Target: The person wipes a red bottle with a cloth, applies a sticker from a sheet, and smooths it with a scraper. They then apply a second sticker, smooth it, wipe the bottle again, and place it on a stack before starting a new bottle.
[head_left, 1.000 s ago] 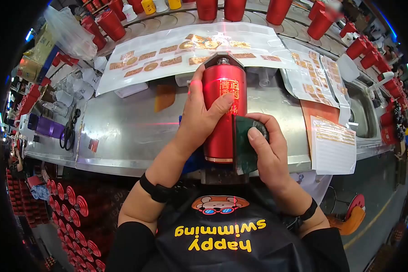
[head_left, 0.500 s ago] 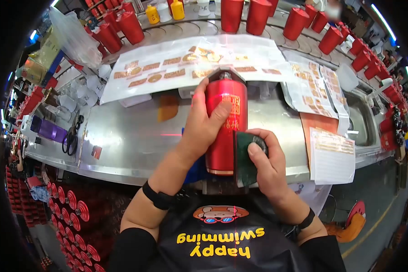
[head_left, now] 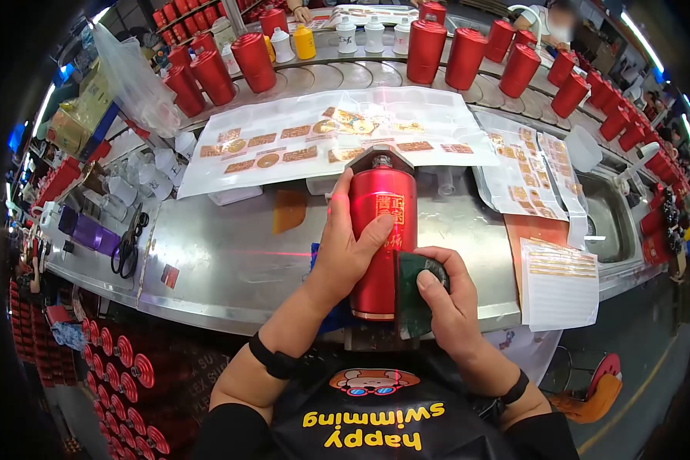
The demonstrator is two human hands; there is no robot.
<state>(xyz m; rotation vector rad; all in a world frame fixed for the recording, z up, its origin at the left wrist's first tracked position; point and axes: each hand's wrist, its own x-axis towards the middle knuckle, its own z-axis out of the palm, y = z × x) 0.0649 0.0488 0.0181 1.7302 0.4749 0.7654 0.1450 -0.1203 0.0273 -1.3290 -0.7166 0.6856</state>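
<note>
A red bottle (head_left: 372,284) with gold lettering lies near the front edge of the workbench, its neck pointing away from me. My left hand (head_left: 349,249) is wrapped around its left side, thumb on top beside the gold characters. A dark metal bracket (head_left: 397,156) sits around the neck end. Held in my right hand (head_left: 454,299) is a dark green scraper (head_left: 412,307), its straight edge against the bottle's right side; the thumb and fingers close on it. Beneath the bottle, a blue piece (head_left: 331,316) shows partly.
Sheets of gold decals (head_left: 284,146) cover the bench's far side, with more decal sheets (head_left: 521,172) at right by a sink (head_left: 609,222). Black scissors (head_left: 130,245) and a purple bottle (head_left: 92,234) lie left. Behind, a curved conveyor (head_left: 345,74) carries red bottles; people work beyond.
The whole scene sits lower in the picture, showing more of the conveyor and a person's hand behind it. Both hands keep about the same hold on the bottle and scraper.
</note>
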